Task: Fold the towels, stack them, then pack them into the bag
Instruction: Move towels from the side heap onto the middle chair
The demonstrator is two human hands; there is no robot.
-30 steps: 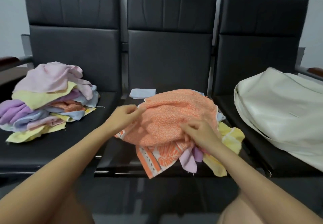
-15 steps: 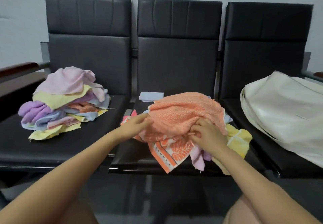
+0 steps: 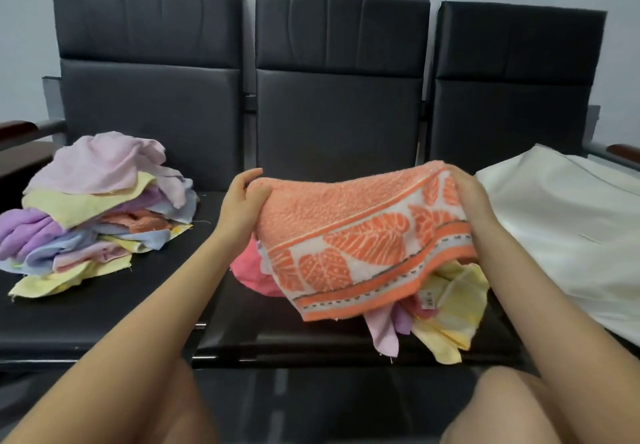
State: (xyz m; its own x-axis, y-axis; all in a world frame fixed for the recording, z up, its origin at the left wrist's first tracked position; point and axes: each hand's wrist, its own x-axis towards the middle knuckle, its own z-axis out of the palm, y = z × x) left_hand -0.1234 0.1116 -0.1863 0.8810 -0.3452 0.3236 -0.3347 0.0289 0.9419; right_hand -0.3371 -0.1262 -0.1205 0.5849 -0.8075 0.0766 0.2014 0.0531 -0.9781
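Three black padded seats [image 3: 332,322] in a row against a pale wall are serving as the work surface; the person is sitting facing the middle one.

Left hand [image 3: 242,206] is gripping the left end of the orange towel [image 3: 360,239], thumb over the top edge. Right hand [image 3: 465,197] is gripping the right end, fingers curled round the bunched cloth. Both hands are holding the towel up off the seat, spread between them, with the leaf-patterned border hanging down toward the viewer.

Directly beneath it, a loose heap of towels [image 3: 446,308] (pink, yellow, lilac) is lying on the middle seat, some corners drooping over the front edge. A larger unfolded pile [image 3: 93,215] is sitting on the left seat. The white bag [image 3: 568,232] is lying on the right seat, just beside the right hand; its opening is not visible.

Risks, as judgement:
- The hanging border is touching the heap below, so a fold made here could drag or catch those pieces.
- Pieces overhanging the seat front look likely to slide to the floor if nudged.
- The towel is sagging unevenly, so the corners may not meet and the fold may come out skewed.
- No folded stack is visible, so packing looks a long way off.
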